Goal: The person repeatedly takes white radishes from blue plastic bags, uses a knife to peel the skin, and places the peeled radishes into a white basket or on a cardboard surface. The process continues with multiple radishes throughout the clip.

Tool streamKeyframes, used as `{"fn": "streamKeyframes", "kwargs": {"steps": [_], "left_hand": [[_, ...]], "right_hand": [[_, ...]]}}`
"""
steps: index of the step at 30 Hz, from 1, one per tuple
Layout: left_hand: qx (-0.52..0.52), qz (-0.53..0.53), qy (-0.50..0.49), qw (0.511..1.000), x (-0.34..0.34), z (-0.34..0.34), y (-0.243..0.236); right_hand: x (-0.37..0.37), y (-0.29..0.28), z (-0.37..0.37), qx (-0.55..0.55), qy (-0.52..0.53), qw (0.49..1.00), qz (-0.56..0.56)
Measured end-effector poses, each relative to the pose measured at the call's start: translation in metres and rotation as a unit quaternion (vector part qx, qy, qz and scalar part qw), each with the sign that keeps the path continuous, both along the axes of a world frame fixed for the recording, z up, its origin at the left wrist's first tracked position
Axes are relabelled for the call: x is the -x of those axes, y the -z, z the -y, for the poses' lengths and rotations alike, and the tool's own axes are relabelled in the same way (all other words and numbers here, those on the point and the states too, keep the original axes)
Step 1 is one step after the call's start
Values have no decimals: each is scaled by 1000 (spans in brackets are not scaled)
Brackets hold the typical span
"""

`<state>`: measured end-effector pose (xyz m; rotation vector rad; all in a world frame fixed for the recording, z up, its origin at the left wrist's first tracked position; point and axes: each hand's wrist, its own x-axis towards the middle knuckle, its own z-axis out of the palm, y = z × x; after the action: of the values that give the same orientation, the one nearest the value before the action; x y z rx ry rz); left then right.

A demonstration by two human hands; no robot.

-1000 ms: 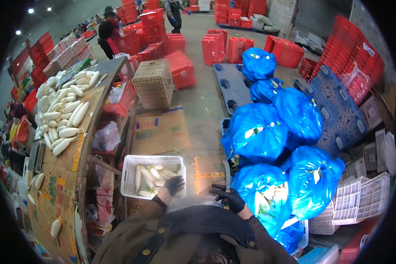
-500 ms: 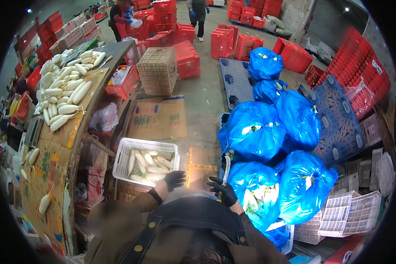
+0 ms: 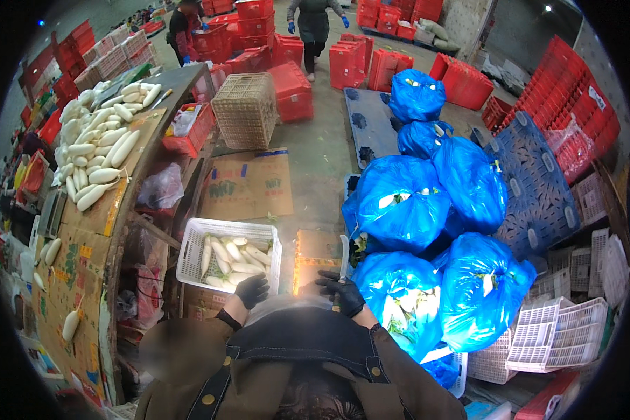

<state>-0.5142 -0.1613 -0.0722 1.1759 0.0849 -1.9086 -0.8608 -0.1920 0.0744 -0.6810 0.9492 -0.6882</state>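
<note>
My left hand (image 3: 251, 290), in a black glove, is at the near right corner of a white plastic crate (image 3: 276, 262). Its fingers look apart, with nothing visible in them. Inside the crate lie several white radishes (image 3: 224, 257). My right hand (image 3: 344, 292), gloved in black too, is closed round a knife (image 3: 344, 255) whose blade points up and away from me. Just right of that hand stands an open blue bag (image 3: 378, 283) with pale radishes and green leaves showing in its mouth.
A cardboard-covered table (image 3: 84, 241) on the left carries a heap of radishes (image 3: 98, 143). More filled blue bags (image 3: 402, 203) stand on the right by a blue pallet (image 3: 362, 129). Red crates (image 3: 290, 87) are stacked ahead. Two people stand farther off, one in the aisle (image 3: 313, 21).
My right hand has moved slightly left and up with the knife, whose blade is more upright. My left hand has shifted left. The person in the aisle has changed pose, arms now spread.
</note>
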Motion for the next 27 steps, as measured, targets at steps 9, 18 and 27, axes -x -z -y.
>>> {"fn": "streamKeyframes", "kwargs": {"steps": [9, 18, 27], "left_hand": [[12, 34, 73, 997, 68, 36, -27], [146, 170, 281, 933, 161, 26, -130], [253, 279, 276, 884, 172, -31, -189]], "right_hand": [[58, -15, -7, -12, 117, 993, -8], [66, -19, 4, 53, 84, 995, 0], [-39, -11, 24, 404, -122, 906, -24]]}}
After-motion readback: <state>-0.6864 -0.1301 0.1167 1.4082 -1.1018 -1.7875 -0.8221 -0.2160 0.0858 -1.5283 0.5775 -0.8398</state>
